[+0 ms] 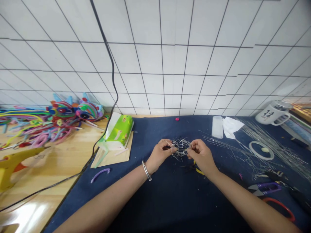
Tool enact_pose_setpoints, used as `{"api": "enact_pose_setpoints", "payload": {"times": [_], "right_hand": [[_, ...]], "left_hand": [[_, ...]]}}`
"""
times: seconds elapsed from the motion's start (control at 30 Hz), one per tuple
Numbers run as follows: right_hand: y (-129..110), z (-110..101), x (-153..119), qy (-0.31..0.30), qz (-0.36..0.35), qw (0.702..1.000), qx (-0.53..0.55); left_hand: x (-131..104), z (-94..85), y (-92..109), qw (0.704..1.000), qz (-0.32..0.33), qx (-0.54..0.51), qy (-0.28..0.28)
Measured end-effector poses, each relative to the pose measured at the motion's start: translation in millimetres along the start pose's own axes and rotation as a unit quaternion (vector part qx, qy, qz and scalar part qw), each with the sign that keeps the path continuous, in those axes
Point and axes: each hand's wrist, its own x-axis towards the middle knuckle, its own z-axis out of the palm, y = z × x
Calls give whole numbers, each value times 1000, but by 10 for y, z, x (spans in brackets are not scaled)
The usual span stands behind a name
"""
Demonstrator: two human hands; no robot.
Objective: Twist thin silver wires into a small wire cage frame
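Note:
A small wire frame, made of thin silvery wires with loose ends sticking out, is held up over the dark blue cloth. My left hand pinches its left side between thumb and fingers; a silver bangle circles that wrist. On the opposite side my right hand grips the frame's edge with thumb and fingertips. Beneath the right hand lies a tool with yellow handles, partly covered by the hand, so its kind is unclear.
Wire lengths, a clear ring, purple-handled scissors and a white mug lie to the right. Leftward are a green tissue pack, a purple strip, a yellow glue gun, a black cable and colourful pipe cleaners.

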Motion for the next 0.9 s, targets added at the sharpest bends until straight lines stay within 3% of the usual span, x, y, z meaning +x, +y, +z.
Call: {"api": "enact_pose_setpoints", "payload": {"times": [0.23,0.33,0.47,0.8,0.9], "right_hand": [[-22,-11,-5,-6,0,1000,-13],[-41,-49,16,-21,7,1000,-11],[-25,-86,52,-37,8,999,-19],[11,-76,55,-39,8,997,-62],[42,-67,59,-31,8,997,-68]], "left_hand": [[33,-68,-8,997,-27,-74,-23],[77,-165,20,990,-57,-97,-80],[119,-272,57,984,-88,-46,-147],[132,-290,-16,993,-39,7,-113],[125,-290,-1,990,-75,-39,-111]]}}
